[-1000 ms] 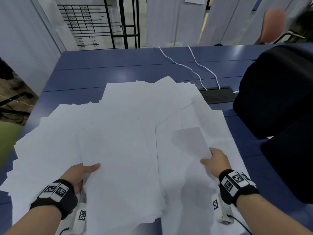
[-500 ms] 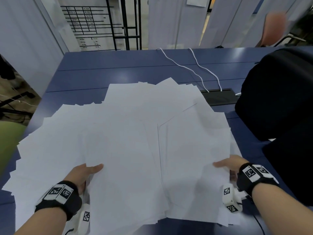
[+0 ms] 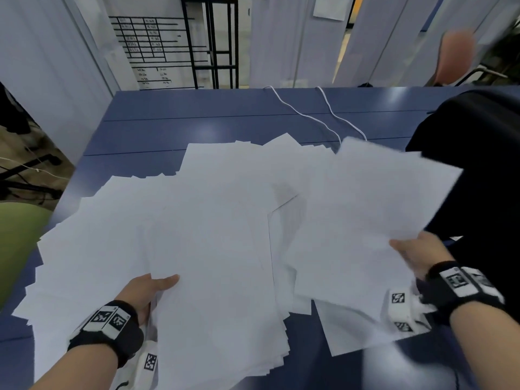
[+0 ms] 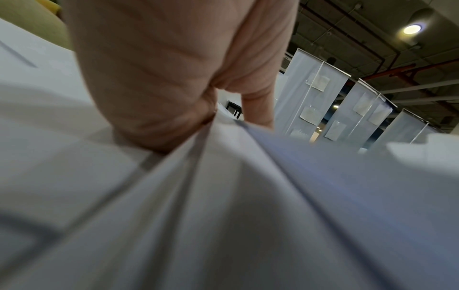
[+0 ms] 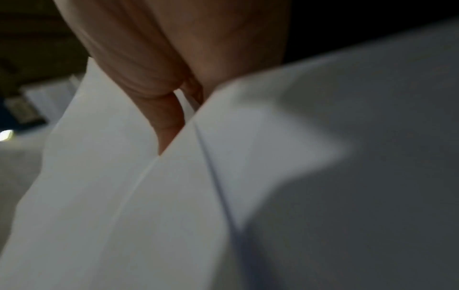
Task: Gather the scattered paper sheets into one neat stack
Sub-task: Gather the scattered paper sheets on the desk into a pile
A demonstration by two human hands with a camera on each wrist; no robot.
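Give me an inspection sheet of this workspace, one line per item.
Surface: blue table, mostly covered by paper.
Job's things: white paper sheets fanned loosely, unstacked; a separate batch raised at right.
Clutter: black bag at right edge.
Grippers: left hand grips the near pile; right hand holds the raised batch.
Cables: two white cables run across the far table.
Surroundings: white partition panels, green chair.

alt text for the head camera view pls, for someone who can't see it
Two hands gather white paper on a blue table: the right hand lifts a batch of sheets, while the left hand grips the main pile. Two white cables trail behind.
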